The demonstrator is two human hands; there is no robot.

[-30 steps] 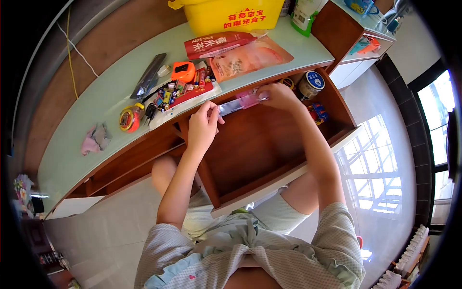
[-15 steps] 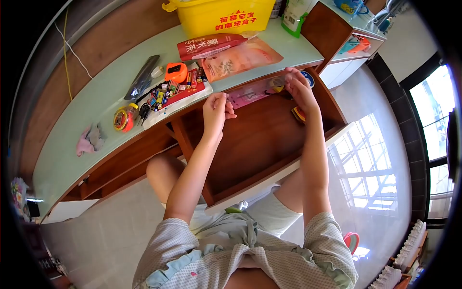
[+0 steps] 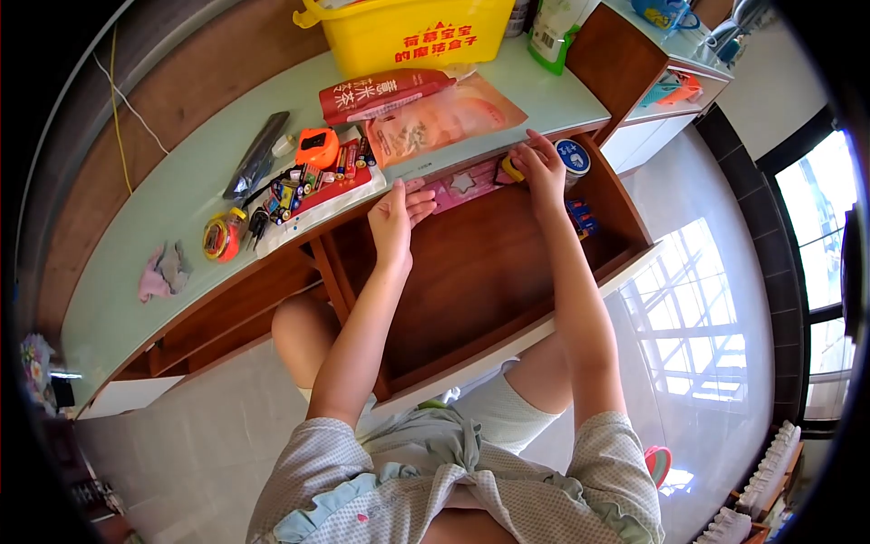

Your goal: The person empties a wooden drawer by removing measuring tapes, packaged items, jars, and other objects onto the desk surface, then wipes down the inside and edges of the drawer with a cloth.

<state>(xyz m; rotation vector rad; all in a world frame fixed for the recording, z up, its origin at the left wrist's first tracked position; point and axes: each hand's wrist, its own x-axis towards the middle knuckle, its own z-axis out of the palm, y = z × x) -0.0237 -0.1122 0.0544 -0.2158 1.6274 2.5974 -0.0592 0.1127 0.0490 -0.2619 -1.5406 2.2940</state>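
Note:
My left hand (image 3: 391, 222) is over the back left of a pulled-out wooden drawer (image 3: 471, 272), its fingers loosely stretched toward the left end of a flat pink package (image 3: 462, 186). Whether it touches the package I cannot tell. At the drawer's back right is my right hand (image 3: 542, 174), fingers apart and slightly bent. A small yellow-and-black item (image 3: 510, 170) lies by its fingertips, partly hidden. Just right of that hand stands a round container with a blue lid (image 3: 571, 156). A blue item (image 3: 582, 218) sits against the drawer's right side.
On the glass-topped desk lie loose batteries (image 3: 308, 186), an orange tape measure (image 3: 317, 148), another yellow-orange tape measure (image 3: 220, 238) and a crumpled cloth (image 3: 165, 272). Behind them are a red pouch (image 3: 385, 93), an orange pouch (image 3: 444, 122) and a yellow bin (image 3: 417, 41).
My right hand has moved a little left and down, and my left hand slightly left. The blue item now shows beside my right wrist, where a yellow-and-black item was seen.

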